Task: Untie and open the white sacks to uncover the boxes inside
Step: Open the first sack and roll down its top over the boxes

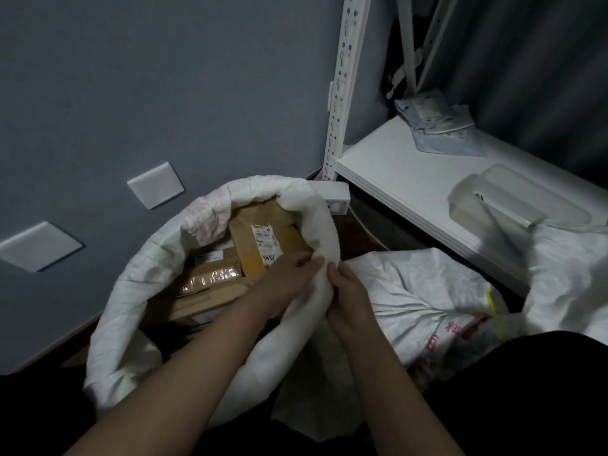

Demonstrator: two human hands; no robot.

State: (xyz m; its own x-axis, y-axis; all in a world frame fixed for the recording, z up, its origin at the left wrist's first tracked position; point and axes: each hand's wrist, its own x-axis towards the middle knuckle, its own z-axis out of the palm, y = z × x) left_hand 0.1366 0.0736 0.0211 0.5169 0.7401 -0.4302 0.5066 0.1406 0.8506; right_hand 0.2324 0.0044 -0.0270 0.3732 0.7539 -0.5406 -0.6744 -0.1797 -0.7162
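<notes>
Sack rim rolled down, boxes exposed; second sack not yet opened

Open white sack (131,291) stands on the floor against the blue-grey wall (164,77), mouth wide, rim turned outward into a thick roll. Cardboard boxes (230,264) show inside, one with a printed shipping label (268,238). Left hand (289,278) reaches in from the mouth side, fingers curled over the inner face of the rolled rim. Right hand (348,301) grips the same roll from outside, fingers wrapped round the fabric. Both hands are closed on the rim at its near-right portion.

Judgement on technique: keep the two hands close together and turn the roll outward in short bites, then shift along the rim, so the cuff stays even and does not spring back over the boxes. Push the fabric down rather than pull it, or the sack may tip.

Second white sack (421,297) lies just right of the first, red print on it, neck gathered near a yellow-green tie (493,311); it appears still closed. White shelf (394,172) stands behind it, holding a translucent container (513,199).
</notes>
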